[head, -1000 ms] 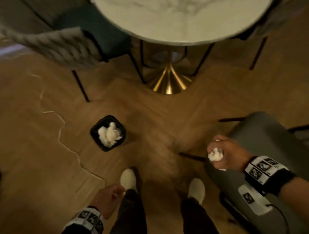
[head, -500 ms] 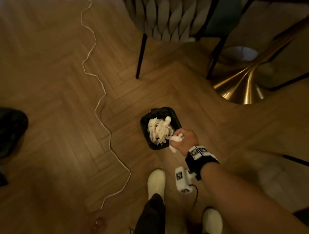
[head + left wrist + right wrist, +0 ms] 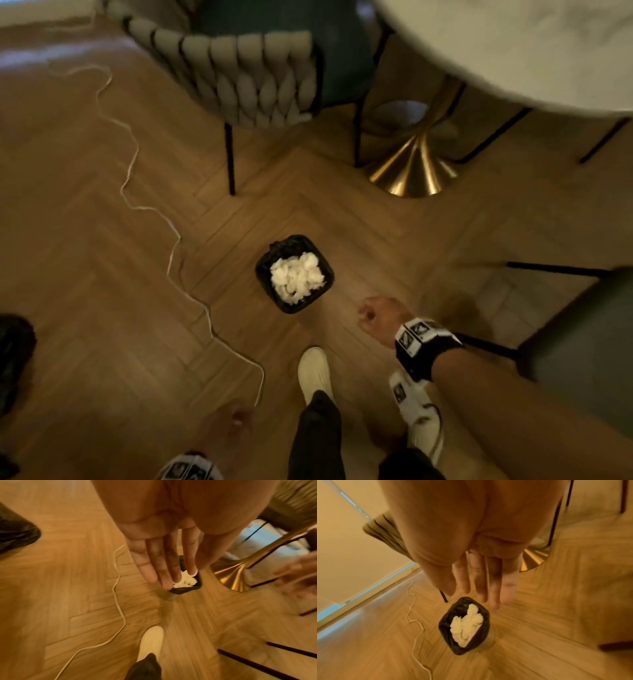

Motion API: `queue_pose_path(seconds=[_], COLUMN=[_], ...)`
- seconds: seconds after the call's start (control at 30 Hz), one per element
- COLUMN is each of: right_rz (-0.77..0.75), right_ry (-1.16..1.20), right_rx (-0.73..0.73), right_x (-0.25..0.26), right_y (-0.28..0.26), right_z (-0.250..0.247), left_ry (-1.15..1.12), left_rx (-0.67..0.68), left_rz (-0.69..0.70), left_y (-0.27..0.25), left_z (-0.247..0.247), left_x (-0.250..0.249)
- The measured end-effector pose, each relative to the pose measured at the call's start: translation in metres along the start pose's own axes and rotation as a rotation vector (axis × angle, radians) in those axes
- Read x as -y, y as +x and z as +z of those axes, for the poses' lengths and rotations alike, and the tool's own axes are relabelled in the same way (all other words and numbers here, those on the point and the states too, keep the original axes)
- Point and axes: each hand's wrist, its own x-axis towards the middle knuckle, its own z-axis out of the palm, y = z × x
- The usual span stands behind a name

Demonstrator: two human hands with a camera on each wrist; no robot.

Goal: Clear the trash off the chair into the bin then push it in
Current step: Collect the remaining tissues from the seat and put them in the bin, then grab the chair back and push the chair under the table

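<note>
The bin [image 3: 294, 274] stood upright on the wood floor [image 3: 102, 274], black liner around its rim, opening facing straight up. Its top looked roughly square with rounded corners, set diagonal to the head camera, one corner toward the person's shoes; no clear long axis from above. In the right wrist view it read as taller than wide, long axis vertical. The trash [image 3: 296, 282], crumpled white paper, sat piled inside the bin, filling most of the opening, lumps running corner to corner.

The right hand [image 3: 378, 317] hung in the air just right of the bin and nearer the person, not touching it. The right wrist view showed fingers [image 3: 479, 582] extended and slightly spread, pointing down toward the bin, nothing held. The left hand [image 3: 168, 555] was low at the person's side, blurred in the head view; the left wrist view showed its fingers straight, close together, empty, with the bin seen past the fingertips.

The grey chair [image 3: 582, 342] with the dark seat stood at the right edge, well apart from the table, black legs showing; only part of its seat was in frame. No trash visible on that part.

A woven-back chair [image 3: 253, 78] sat tucked at the round marble table [image 3: 513, 44] with a gold pedestal base [image 3: 411, 171]. A white cord [image 3: 171, 253] snaked across the floor left of the bin. White shoes [image 3: 313, 371] stood below the bin.
</note>
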Motion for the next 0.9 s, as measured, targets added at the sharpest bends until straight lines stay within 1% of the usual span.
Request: queue_pose_path(seconds=[0.03, 0.07, 0.1, 0.13, 0.17, 0.27, 0.3, 0.4, 0.47, 0.57, 0.67, 0.73, 0.8, 0.87, 0.9], right_rz=[0.021, 0.048, 0.079, 0.114, 0.148, 0.214, 0.222, 0.262, 0.326, 0.392, 0.467, 0.523, 0.578, 0.62, 0.629], right_ry=[-0.014, -0.018, -0.007, 0.011, 0.024, 0.075, 0.099, 0.174, 0.225, 0.279, 0.382, 0.43, 0.487, 0.503, 0.483], right_rx=[0.0, -0.008, -0.025, -0.047, -0.07, -0.15, -0.178, -0.285, -0.343, -0.32, -0.271, -0.251, -0.261, -0.253, -0.249], right_x=[-0.014, -0.029, -0.046, -0.065, -0.084, -0.15, -0.173, -0.251, -0.306, -0.38, -0.428, -0.455, -0.488, -0.516, -0.524], right_y=[-0.03, -0.061, -0.091, -0.121, -0.15, -0.236, -0.264, -0.344, -0.392, -0.457, -0.516, -0.546, -0.565, -0.579, -0.587], right_z=[-0.011, -0.021, -0.029, -0.036, -0.042, -0.05, -0.049, -0.032, -0.01, 0.033, 0.073, 0.097, 0.125, 0.145, 0.148], left_ry=[-0.022, -0.073, -0.014, 0.036, 0.089, 0.163, 0.183, 0.313, 0.41, 0.559, 0.663, 0.71, 0.736, 0.744, 0.743], left_rx=[-0.041, -0.064, -0.024, -0.023, 0.02, 0.039, 0.046, 0.081, 0.084, 0.098, 0.137, 0.168, 0.225, 0.279, 0.309], left_rz=[0.058, 0.071, 0.117, 0.152, 0.164, 0.247, 0.295, 0.438, 0.488, 0.555, 0.609, 0.628, 0.657, 0.717, 0.758], left_y=[0.0, -0.01, -0.019, -0.031, -0.042, -0.075, -0.088, -0.122, -0.148, -0.178, -0.207, -0.225, -0.243, -0.254, -0.257], left_z=[-0.02, -0.025, -0.033, -0.037, -0.037, -0.022, -0.014, 0.03, 0.071, 0.135, 0.196, 0.233, 0.268, 0.3, 0.315], left_x=[-0.035, -0.058, -0.082, -0.109, -0.129, -0.193, -0.215, -0.267, -0.296, -0.328, -0.349, -0.365, -0.382, -0.401, -0.409])
